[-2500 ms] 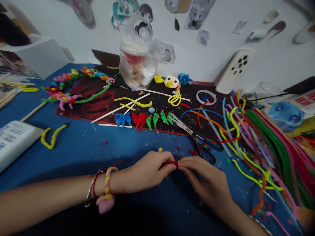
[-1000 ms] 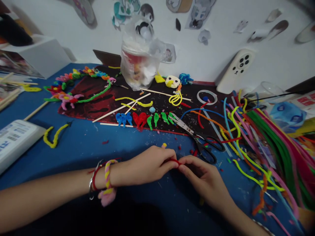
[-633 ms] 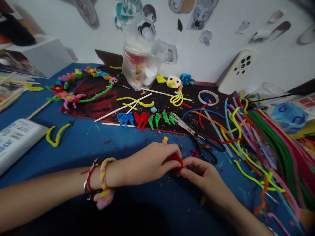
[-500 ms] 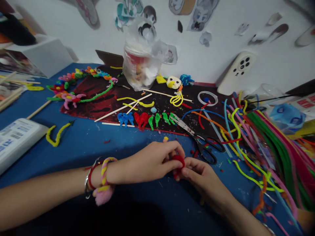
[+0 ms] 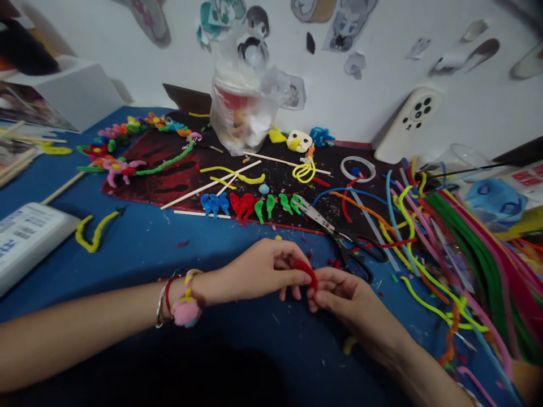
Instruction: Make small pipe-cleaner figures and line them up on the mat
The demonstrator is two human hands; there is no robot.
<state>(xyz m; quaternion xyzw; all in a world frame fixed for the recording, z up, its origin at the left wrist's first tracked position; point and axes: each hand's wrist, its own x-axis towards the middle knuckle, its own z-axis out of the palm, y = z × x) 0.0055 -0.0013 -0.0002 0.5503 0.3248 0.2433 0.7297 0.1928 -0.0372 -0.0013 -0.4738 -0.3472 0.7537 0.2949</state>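
Note:
Between my two hands is a short curved piece of red pipe cleaner [image 5: 309, 272]. My left hand [image 5: 271, 270] pinches its upper end between thumb and fingers. At its lower end, the thumb and fingertips of my right hand [image 5: 345, 297] are closed on it. Just beyond my hands lie black-handled scissors [image 5: 335, 232], blades pointing to the back left. A row of small bent pipe-cleaner shapes lies left of the blades: blue pieces [image 5: 215, 206], red pieces [image 5: 242, 207] and green pieces [image 5: 267, 209].
Many loose pipe cleaners [image 5: 479, 265] crowd the right side. A bagged cup [image 5: 240, 107] stands at the back, a phone [image 5: 409, 124] leans on the wall, and a roll of clear tape [image 5: 358, 169] lies on the dark mat. A pipe-cleaner flower garland [image 5: 127, 133] lies at left.
The red pipe cleaner now shows as a longer open arc instead of a compact loop. My left hand has shifted slightly left and turned, and its bracelet's pink pompom has swung up.

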